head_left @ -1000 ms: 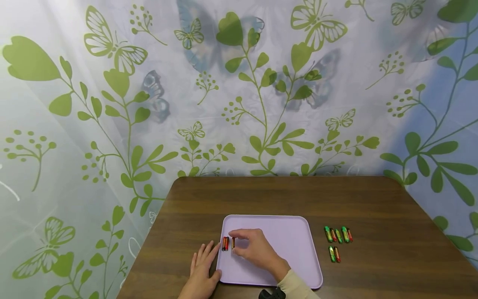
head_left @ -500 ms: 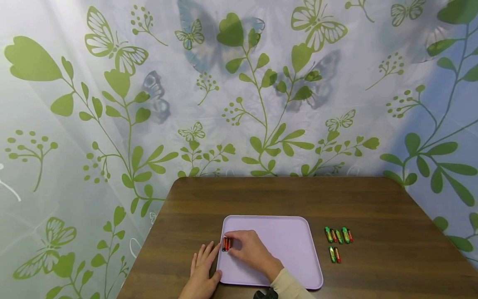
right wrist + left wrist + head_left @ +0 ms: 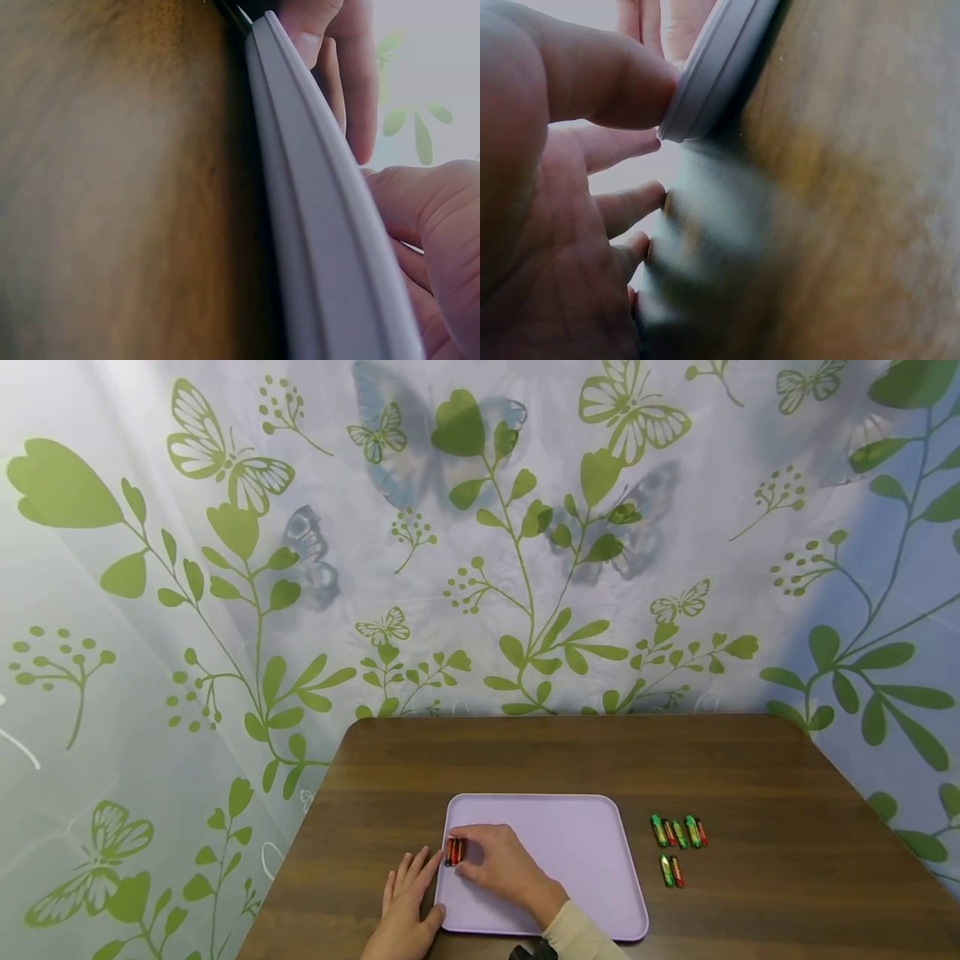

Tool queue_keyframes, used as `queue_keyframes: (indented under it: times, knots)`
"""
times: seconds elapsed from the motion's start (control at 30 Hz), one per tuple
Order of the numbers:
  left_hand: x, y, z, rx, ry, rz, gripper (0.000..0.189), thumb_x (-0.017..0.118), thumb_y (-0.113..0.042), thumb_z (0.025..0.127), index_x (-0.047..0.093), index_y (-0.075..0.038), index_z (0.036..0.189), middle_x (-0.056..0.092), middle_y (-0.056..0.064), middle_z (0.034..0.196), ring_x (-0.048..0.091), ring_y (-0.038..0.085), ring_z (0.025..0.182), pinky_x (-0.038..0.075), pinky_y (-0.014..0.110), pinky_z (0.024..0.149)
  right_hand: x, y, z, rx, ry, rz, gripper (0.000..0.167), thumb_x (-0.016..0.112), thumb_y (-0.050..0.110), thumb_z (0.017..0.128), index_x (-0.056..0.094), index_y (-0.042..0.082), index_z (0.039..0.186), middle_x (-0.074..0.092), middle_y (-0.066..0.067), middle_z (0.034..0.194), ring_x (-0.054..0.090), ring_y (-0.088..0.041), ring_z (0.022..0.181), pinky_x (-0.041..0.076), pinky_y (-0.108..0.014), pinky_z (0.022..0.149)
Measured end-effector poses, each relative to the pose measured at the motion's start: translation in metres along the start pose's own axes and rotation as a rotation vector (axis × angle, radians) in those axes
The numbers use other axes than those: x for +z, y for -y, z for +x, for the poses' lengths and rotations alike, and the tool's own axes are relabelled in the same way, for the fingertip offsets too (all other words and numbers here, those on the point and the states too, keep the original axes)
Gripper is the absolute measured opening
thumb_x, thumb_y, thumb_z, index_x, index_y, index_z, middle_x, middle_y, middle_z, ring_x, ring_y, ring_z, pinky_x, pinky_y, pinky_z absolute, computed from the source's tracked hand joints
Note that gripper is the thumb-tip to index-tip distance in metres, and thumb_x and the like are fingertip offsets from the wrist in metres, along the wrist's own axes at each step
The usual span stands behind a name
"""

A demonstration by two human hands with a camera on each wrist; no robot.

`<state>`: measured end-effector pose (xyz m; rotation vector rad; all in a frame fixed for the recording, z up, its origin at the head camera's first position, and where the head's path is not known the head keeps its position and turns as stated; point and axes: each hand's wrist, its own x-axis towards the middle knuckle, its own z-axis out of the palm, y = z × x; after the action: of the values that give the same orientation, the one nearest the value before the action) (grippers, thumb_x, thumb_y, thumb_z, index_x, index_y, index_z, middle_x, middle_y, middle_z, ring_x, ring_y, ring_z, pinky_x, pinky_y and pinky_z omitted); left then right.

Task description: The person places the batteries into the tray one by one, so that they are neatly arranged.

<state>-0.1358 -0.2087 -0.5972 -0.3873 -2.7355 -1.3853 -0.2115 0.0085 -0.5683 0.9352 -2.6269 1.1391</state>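
Three red-and-black batteries (image 3: pixel 455 852) lie side by side at the left end of a lilac tray (image 3: pixel 570 860). My right hand (image 3: pixel 502 864) reaches over the tray and pinches the rightmost of them between thumb and index finger, one at each end. My left hand (image 3: pixel 408 906) rests on the table with its fingers fairly straight, beside the tray's left rim. In the left wrist view, the thumb (image 3: pixel 615 75) touches the tray's rim (image 3: pixel 716 71). The right wrist view has the tray's outer edge (image 3: pixel 315 187) in front of the right hand (image 3: pixel 457 240), and the batteries are hidden there.
On the brown table (image 3: pixel 570 752), right of the tray, several green and red batteries (image 3: pixel 678 832) lie in a row. A green battery (image 3: pixel 667 870) and a red battery (image 3: pixel 677 871) lie nearer. A leaf-and-butterfly curtain (image 3: pixel 525 568) hangs behind the table.
My right hand has moved left with a battery, closing the gap to the two others, and it now lies against them. In the last half second it barely moves. The left hand stays put.
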Motion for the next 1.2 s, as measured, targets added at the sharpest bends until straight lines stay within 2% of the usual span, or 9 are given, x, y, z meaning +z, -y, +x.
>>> queue_keyframes:
  times: [0.03, 0.13, 0.2, 0.37, 0.43, 0.5, 0.6, 0.8, 1.2]
  knots:
    - [0.001, -0.001, -0.001, 0.023, -0.009, -0.008, 0.078, 0.073, -0.004, 0.087, 0.053, -0.016, 0.162, 0.042, 0.032, 0.168, 0.019, 0.064, 0.158, -0.014, 0.06, 0.131, -0.001, 0.0, -0.001, 0.0, -0.005, -0.003, 0.048, 0.091, 0.013, 0.087, 0.078, 0.01, 0.133, 0.081, -0.002, 0.129, 0.076, -0.02, 0.124, 0.061, -0.039, 0.107]
    - [0.002, -0.004, -0.002, 0.05, -0.04, -0.024, 0.078, 0.073, -0.003, 0.085, 0.055, -0.015, 0.16, 0.043, 0.034, 0.166, 0.02, 0.066, 0.154, -0.022, 0.034, 0.128, -0.007, 0.0, -0.005, -0.005, -0.022, -0.009, 0.049, 0.091, 0.013, 0.086, 0.078, 0.009, 0.133, 0.081, -0.003, 0.129, 0.076, -0.021, 0.123, 0.061, -0.039, 0.106]
    - [0.001, -0.007, -0.003, 0.035, -0.039, -0.03, 0.078, 0.073, -0.004, 0.085, 0.055, -0.015, 0.16, 0.042, 0.033, 0.167, 0.019, 0.066, 0.155, -0.022, 0.033, 0.127, -0.012, 0.0, -0.007, -0.005, -0.027, -0.002, 0.049, 0.091, 0.012, 0.085, 0.078, 0.008, 0.132, 0.081, -0.005, 0.129, 0.077, -0.021, 0.122, 0.062, -0.039, 0.105]
    - [-0.003, -0.013, -0.003, 0.033, -0.012, -0.068, 0.076, 0.071, -0.004, 0.086, 0.053, -0.009, 0.159, 0.038, 0.038, 0.166, 0.015, 0.069, 0.154, -0.016, 0.07, 0.126, -0.03, -0.005, -0.012, 0.042, 0.0, 0.072, 0.05, 0.092, 0.015, 0.086, 0.078, 0.007, 0.134, 0.081, -0.004, 0.131, 0.078, -0.026, 0.118, 0.063, -0.04, 0.101]
    - [-0.003, -0.015, -0.003, 0.038, -0.01, -0.074, 0.076, 0.07, -0.004, 0.086, 0.052, -0.008, 0.16, 0.038, 0.039, 0.166, 0.014, 0.069, 0.154, -0.015, 0.072, 0.125, -0.038, -0.008, -0.015, 0.077, 0.017, 0.107, 0.052, 0.093, 0.02, 0.086, 0.078, 0.008, 0.135, 0.08, -0.003, 0.133, 0.078, -0.029, 0.117, 0.063, -0.041, 0.101]
    - [-0.003, -0.015, -0.003, 0.014, -0.02, -0.062, 0.075, 0.071, -0.005, 0.086, 0.054, -0.01, 0.159, 0.04, 0.036, 0.167, 0.016, 0.066, 0.156, -0.018, 0.056, 0.13, -0.048, -0.011, -0.019, 0.117, 0.032, 0.137, 0.055, 0.094, 0.026, 0.086, 0.078, 0.01, 0.136, 0.08, 0.0, 0.134, 0.078, -0.03, 0.118, 0.063, -0.042, 0.102]
    - [-0.005, -0.02, -0.003, -0.014, -0.006, -0.064, 0.075, 0.071, -0.004, 0.086, 0.055, -0.009, 0.159, 0.039, 0.035, 0.168, 0.015, 0.065, 0.157, -0.019, 0.053, 0.131, -0.062, -0.017, -0.024, 0.155, 0.041, 0.177, 0.058, 0.095, 0.032, 0.085, 0.078, 0.01, 0.136, 0.079, 0.0, 0.134, 0.077, -0.031, 0.119, 0.062, -0.044, 0.104]
    - [-0.011, -0.028, -0.003, -0.04, 0.064, -0.078, 0.076, 0.071, -0.004, 0.085, 0.052, -0.003, 0.159, 0.034, 0.037, 0.17, 0.01, 0.068, 0.159, -0.01, 0.081, 0.121, -0.09, -0.026, -0.036, 0.209, 0.049, 0.205, 0.06, 0.095, 0.037, 0.084, 0.078, 0.012, 0.136, 0.08, 0.0, 0.133, 0.077, -0.03, 0.122, 0.061, -0.043, 0.106]
    - [0.0, -0.004, 0.001, -0.044, 0.044, -0.003, 0.076, 0.07, -0.005, 0.087, 0.052, -0.012, 0.161, 0.04, 0.03, 0.17, 0.015, 0.061, 0.162, -0.006, 0.078, 0.124, -0.13, -0.041, -0.067, 0.21, 0.011, 0.199, 0.059, 0.095, 0.036, 0.084, 0.078, 0.008, 0.134, 0.08, -0.01, 0.131, 0.077, -0.038, 0.12, 0.062, -0.04, 0.105]
